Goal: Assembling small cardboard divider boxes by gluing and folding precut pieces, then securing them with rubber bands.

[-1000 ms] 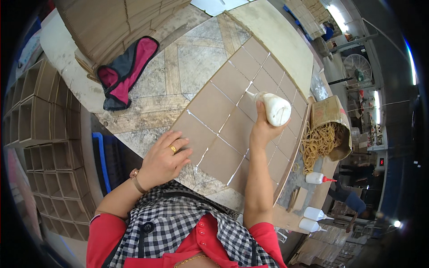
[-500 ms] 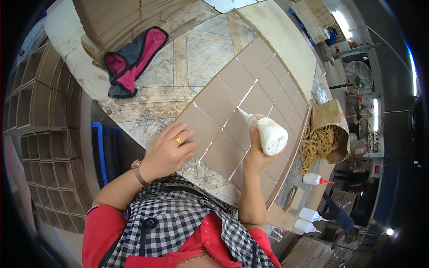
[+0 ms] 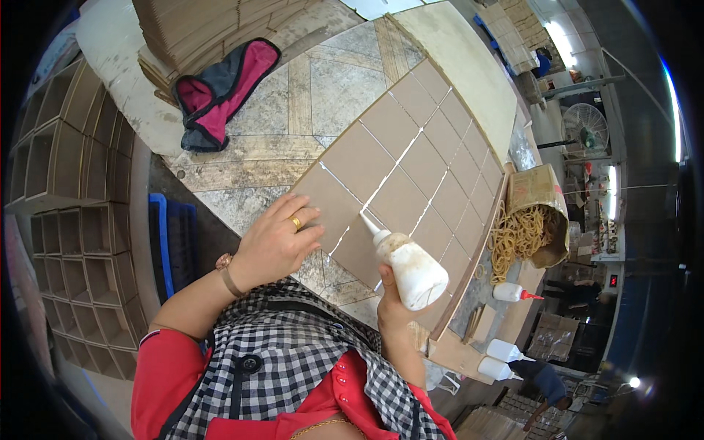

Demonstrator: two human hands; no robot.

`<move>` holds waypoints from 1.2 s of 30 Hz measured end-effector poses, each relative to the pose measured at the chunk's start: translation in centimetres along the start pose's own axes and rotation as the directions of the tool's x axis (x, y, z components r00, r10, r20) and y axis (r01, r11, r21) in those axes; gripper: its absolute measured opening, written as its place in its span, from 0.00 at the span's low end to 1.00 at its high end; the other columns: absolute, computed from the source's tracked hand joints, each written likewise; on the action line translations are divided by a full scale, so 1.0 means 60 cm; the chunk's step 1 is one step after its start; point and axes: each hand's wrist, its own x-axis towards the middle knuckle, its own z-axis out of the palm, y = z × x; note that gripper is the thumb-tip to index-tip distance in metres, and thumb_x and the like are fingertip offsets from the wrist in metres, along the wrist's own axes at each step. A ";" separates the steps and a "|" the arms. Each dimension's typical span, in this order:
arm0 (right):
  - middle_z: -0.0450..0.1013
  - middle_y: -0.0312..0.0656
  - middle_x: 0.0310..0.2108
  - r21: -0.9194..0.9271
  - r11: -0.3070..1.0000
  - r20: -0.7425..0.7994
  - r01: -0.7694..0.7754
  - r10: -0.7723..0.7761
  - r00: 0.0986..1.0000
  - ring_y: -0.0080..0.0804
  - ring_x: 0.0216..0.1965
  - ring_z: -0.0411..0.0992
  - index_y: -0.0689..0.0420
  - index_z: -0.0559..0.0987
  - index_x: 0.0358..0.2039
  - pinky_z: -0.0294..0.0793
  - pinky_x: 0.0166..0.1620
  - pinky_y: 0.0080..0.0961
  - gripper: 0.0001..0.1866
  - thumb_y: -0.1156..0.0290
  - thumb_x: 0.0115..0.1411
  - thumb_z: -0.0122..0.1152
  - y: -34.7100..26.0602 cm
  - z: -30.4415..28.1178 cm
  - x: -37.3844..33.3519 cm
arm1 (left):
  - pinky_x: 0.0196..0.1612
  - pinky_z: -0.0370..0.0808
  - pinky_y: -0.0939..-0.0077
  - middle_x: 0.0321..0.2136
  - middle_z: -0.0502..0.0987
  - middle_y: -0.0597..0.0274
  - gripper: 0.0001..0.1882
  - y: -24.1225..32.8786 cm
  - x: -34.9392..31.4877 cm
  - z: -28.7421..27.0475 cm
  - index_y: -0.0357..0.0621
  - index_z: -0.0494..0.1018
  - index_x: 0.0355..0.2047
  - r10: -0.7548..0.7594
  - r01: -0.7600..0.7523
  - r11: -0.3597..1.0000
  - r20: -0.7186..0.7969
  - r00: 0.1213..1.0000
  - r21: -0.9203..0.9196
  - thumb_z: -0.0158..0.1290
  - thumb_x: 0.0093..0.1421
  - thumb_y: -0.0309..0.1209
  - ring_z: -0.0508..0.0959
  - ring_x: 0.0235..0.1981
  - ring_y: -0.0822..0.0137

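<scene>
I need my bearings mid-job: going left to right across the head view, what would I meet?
Brown compartmented boxes, blue crate, left hand, white squeeze bottle, carton of yellowish bands.

left hand (image 3: 277,238): palm down, spread | right hand (image 3: 394,323): curled, probably gripping, partly hidden

From here the bottle (image 3: 418,277) is showing smudged white; the brown board (image 3: 411,192) is wearing a grid of white lines (image 3: 394,168). Black-and-white checks are covering the apron (image 3: 293,359), red is colouring the shirt (image 3: 165,381), and pink and grey are brightening the upper-left cloth (image 3: 224,95).
</scene>
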 end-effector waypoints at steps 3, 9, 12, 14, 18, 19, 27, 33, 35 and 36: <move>0.66 0.50 0.45 -0.006 0.990 0.129 -0.142 0.142 0.981 0.40 0.48 0.70 0.64 0.54 0.49 0.69 0.49 0.32 0.45 0.71 0.39 0.79 0.002 -0.020 -0.025 | 0.57 0.64 0.57 0.41 0.74 0.55 0.13 0.000 0.002 0.001 0.41 0.77 0.33 -0.001 0.001 1.000 0.001 1.000 0.006 0.60 0.46 0.29 0.69 0.51 0.53; 0.68 0.49 0.45 0.053 0.990 0.147 -0.129 0.120 0.982 0.40 0.47 0.70 0.63 0.57 0.49 0.69 0.50 0.34 0.43 0.69 0.39 0.79 -0.015 -0.035 -0.057 | 0.56 0.66 0.55 0.41 0.75 0.57 0.12 0.001 -0.001 0.001 0.42 0.77 0.33 -0.001 0.002 1.000 -0.012 1.000 0.023 0.60 0.46 0.31 0.70 0.50 0.53; 0.72 0.42 0.44 0.045 0.997 0.113 -0.068 0.063 0.992 0.37 0.45 0.70 0.61 0.74 0.47 0.67 0.52 0.34 0.26 0.70 0.48 0.73 -0.018 -0.042 -0.066 | 0.57 0.65 0.55 0.41 0.75 0.57 0.12 0.000 -0.005 0.002 0.42 0.77 0.33 -0.012 0.012 1.000 -0.024 1.000 0.004 0.60 0.47 0.31 0.70 0.50 0.53; 0.72 0.43 0.45 0.111 0.994 0.118 0.000 -0.013 0.993 0.37 0.45 0.70 0.61 0.74 0.46 0.67 0.53 0.34 0.25 0.68 0.49 0.71 -0.023 -0.045 -0.053 | 0.57 0.65 0.54 0.41 0.75 0.57 0.12 0.000 -0.005 -0.001 0.43 0.77 0.33 -0.006 0.006 1.000 -0.016 1.000 0.007 0.60 0.47 0.31 0.70 0.50 0.53; 0.71 0.46 0.47 0.509 0.792 0.007 -0.338 0.389 0.921 0.41 0.48 0.70 0.63 0.68 0.51 0.72 0.50 0.41 0.26 0.67 0.55 0.64 -0.053 -0.051 -0.030 | 0.56 0.65 0.54 0.41 0.75 0.56 0.11 0.003 0.002 -0.005 0.43 0.77 0.32 0.000 0.000 1.000 -0.013 1.000 0.015 0.60 0.46 0.30 0.70 0.50 0.52; 0.70 0.46 0.47 0.616 0.678 0.007 -0.401 0.504 0.863 0.42 0.49 0.70 0.63 0.67 0.53 0.73 0.49 0.42 0.27 0.67 0.56 0.63 -0.054 -0.064 -0.018 | 0.56 0.65 0.54 0.41 0.74 0.56 0.12 0.006 0.006 -0.003 0.42 0.77 0.32 -0.007 0.007 1.000 -0.016 1.000 0.028 0.61 0.46 0.29 0.70 0.50 0.51; 0.68 0.47 0.52 0.974 0.076 0.090 -0.213 0.735 0.672 0.47 0.52 0.68 0.55 0.64 0.55 0.78 0.46 0.46 0.25 0.59 0.61 0.56 0.062 -0.178 0.015 | 0.54 0.66 0.52 0.41 0.74 0.54 0.13 0.020 0.013 0.010 0.40 0.77 0.32 -0.036 0.036 0.998 -0.010 0.999 0.050 0.62 0.43 0.27 0.69 0.50 0.48; 0.69 0.46 0.51 0.955 0.296 -0.254 0.028 0.762 0.596 0.42 0.51 0.69 0.57 0.65 0.54 0.78 0.48 0.41 0.24 0.60 0.61 0.57 0.127 -0.267 0.026 | 0.53 0.67 0.55 0.42 0.74 0.52 0.13 0.025 0.017 0.009 0.38 0.76 0.33 -0.046 0.040 0.993 0.053 0.997 0.107 0.60 0.44 0.25 0.69 0.51 0.46; 0.69 0.46 0.49 0.898 0.440 -0.365 -0.026 0.776 0.514 0.41 0.50 0.70 0.57 0.66 0.53 0.78 0.47 0.40 0.23 0.62 0.61 0.58 0.143 -0.285 0.056 | 0.53 0.66 0.54 0.42 0.74 0.52 0.13 0.025 0.015 0.010 0.38 0.77 0.33 -0.059 0.052 0.993 0.062 0.996 0.111 0.61 0.44 0.26 0.69 0.51 0.46; 0.69 0.45 0.48 0.868 0.492 -0.405 -0.067 0.780 0.476 0.40 0.48 0.70 0.57 0.66 0.52 0.78 0.47 0.39 0.22 0.63 0.60 0.59 0.154 -0.288 0.074 | 0.53 0.66 0.54 0.41 0.74 0.52 0.13 0.024 0.014 0.011 0.39 0.77 0.32 -0.065 0.058 0.992 0.059 0.996 0.113 0.61 0.45 0.27 0.69 0.51 0.46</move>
